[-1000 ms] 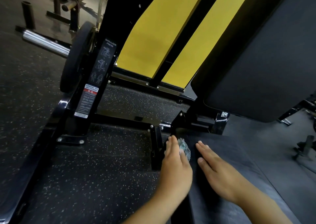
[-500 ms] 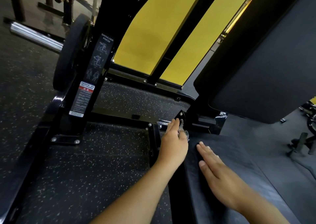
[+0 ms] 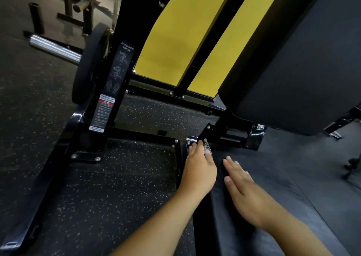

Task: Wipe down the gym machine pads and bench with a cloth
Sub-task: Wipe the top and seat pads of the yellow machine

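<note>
A black seat pad (image 3: 273, 187) of a shoulder press machine fills the lower right. Its black back pad (image 3: 297, 64) slopes up at the upper right. My left hand (image 3: 199, 168) lies at the seat's far left corner, holding a small patterned grey-white cloth (image 3: 206, 146) against the pad edge near a black bracket (image 3: 205, 133); most of the cloth is hidden under the hand. My right hand (image 3: 244, 189) rests flat on the seat with straight fingers, just right of the left hand.
The machine's black frame post (image 3: 109, 91) with a shoulder-press label stands left of centre, beside a black weight plate (image 3: 89, 64) on a chrome sleeve (image 3: 54, 47). Yellow panels (image 3: 172, 37) rise behind. Speckled rubber floor (image 3: 107, 197) lies left of the seat.
My left hand slid the cloth forward along the seat's left edge to the far corner by the bracket. My right hand stayed flat on the seat.
</note>
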Tool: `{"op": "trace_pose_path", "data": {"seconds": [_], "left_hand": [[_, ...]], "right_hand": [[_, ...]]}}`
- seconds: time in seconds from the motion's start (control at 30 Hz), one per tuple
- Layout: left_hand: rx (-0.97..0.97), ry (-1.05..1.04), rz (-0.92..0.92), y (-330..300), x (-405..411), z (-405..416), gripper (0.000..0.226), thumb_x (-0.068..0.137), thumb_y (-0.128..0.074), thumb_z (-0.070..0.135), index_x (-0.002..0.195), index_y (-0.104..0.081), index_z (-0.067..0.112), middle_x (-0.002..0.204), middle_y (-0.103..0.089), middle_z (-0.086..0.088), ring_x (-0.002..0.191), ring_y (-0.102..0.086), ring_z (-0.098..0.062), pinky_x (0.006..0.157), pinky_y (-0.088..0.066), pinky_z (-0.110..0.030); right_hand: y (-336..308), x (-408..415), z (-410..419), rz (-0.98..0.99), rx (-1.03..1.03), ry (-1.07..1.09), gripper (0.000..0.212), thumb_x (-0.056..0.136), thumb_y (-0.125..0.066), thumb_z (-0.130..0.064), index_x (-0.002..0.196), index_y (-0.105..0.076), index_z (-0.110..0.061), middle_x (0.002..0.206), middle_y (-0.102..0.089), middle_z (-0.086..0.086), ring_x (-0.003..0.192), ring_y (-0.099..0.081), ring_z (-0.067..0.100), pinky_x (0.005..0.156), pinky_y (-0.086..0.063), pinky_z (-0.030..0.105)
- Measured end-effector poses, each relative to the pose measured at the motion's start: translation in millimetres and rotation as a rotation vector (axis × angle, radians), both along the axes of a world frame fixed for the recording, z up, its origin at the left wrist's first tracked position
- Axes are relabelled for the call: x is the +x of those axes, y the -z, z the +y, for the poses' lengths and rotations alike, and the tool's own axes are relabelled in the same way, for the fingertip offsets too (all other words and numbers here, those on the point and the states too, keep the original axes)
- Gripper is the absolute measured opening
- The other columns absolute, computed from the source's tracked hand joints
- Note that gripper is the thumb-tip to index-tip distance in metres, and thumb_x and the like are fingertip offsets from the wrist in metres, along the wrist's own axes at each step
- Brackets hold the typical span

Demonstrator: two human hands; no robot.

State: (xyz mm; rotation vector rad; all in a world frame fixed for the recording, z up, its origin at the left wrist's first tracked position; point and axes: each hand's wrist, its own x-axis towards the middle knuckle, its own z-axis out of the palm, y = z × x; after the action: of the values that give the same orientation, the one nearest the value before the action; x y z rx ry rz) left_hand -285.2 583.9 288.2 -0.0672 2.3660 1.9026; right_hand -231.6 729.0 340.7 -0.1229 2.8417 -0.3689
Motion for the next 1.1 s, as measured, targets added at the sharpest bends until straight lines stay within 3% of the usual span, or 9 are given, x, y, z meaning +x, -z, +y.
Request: {"op": "trace_pose_path", "data": {"seconds": [0.23, 0.4, 0.5, 0.6, 0.77, 0.93, 1.1], "left_hand": [[0.010, -0.005, 0.041, 0, 60, 1, 0.054, 0.111, -0.030, 0.027, 0.163, -0.020, 0.018, 0.170, -0.015, 0.005, 0.156, -0.004, -0.004, 0.125, -0.005, -0.020], [0.074, -0.080, 0.026, 4, 109, -1, 0.052, 0.111, -0.035, 0.029, 0.162, -0.027, 0.023, 0.167, -0.025, 0.012, 0.153, -0.016, 0.000, 0.120, -0.011, -0.012], [0.136, -0.123, 0.004, 5, 106, 1, 0.051, 0.108, -0.042, 0.036, 0.158, -0.038, 0.024, 0.162, -0.038, 0.010, 0.151, -0.028, -0.005, 0.123, -0.022, -0.022], [0.139, -0.139, -0.031, 0, 80, 4, 0.063, 0.101, -0.049, 0.054, 0.155, -0.040, 0.023, 0.160, -0.041, 0.003, 0.150, -0.033, -0.015, 0.123, -0.028, -0.036], [0.054, -0.147, -0.062, -8, 37, 5, 0.052, 0.109, -0.039, 0.036, 0.158, -0.038, 0.019, 0.162, -0.038, -0.008, 0.151, -0.031, -0.025, 0.123, -0.023, -0.035], [0.104, -0.213, -0.040, -4, 49, 1, 0.040, 0.105, -0.042, 0.029, 0.140, -0.061, 0.022, 0.137, -0.065, -0.003, 0.129, -0.056, -0.026, 0.109, -0.045, -0.037], [0.182, -0.247, -0.015, 1, 103, -2, 0.045, 0.100, -0.046, 0.025, 0.143, -0.059, 0.030, 0.126, -0.071, 0.001, 0.115, -0.065, -0.029, 0.100, -0.052, -0.039]], "right_hand": [[-7, 4, 6, -0.001, 0.009, -0.070, 0.056, 0.109, -0.028, -0.040, 0.162, -0.008, -0.035, 0.164, 0.004, -0.028, 0.148, 0.012, -0.012, 0.118, 0.007, 0.013], [-13, 25, 13, -0.023, 0.038, -0.160, 0.057, 0.108, -0.030, -0.042, 0.160, -0.007, -0.040, 0.162, 0.005, -0.033, 0.145, 0.012, -0.017, 0.116, 0.006, 0.009], [-15, 35, 15, -0.031, 0.038, -0.187, 0.058, 0.107, -0.031, -0.044, 0.159, -0.007, -0.044, 0.159, 0.006, -0.038, 0.142, 0.013, -0.022, 0.108, 0.008, 0.000], [-12, 36, 12, -0.032, 0.020, -0.196, 0.058, 0.108, -0.031, -0.043, 0.160, -0.005, -0.043, 0.160, 0.007, -0.036, 0.139, 0.015, -0.024, 0.107, 0.009, 0.000], [-7, 40, 11, -0.042, -0.028, -0.170, 0.056, 0.109, -0.027, -0.041, 0.159, -0.003, -0.043, 0.160, 0.008, -0.037, 0.136, 0.019, -0.027, 0.112, 0.010, 0.006], [-6, 43, 10, -0.048, -0.032, -0.184, 0.056, 0.109, -0.023, -0.041, 0.160, -0.002, -0.042, 0.161, 0.011, -0.036, 0.139, 0.020, -0.024, 0.110, 0.012, 0.005], [-7, 44, 10, -0.043, -0.020, -0.214, 0.056, 0.109, -0.021, -0.041, 0.160, 0.000, -0.039, 0.162, 0.012, -0.033, 0.143, 0.019, -0.017, 0.112, 0.012, 0.008]]}}
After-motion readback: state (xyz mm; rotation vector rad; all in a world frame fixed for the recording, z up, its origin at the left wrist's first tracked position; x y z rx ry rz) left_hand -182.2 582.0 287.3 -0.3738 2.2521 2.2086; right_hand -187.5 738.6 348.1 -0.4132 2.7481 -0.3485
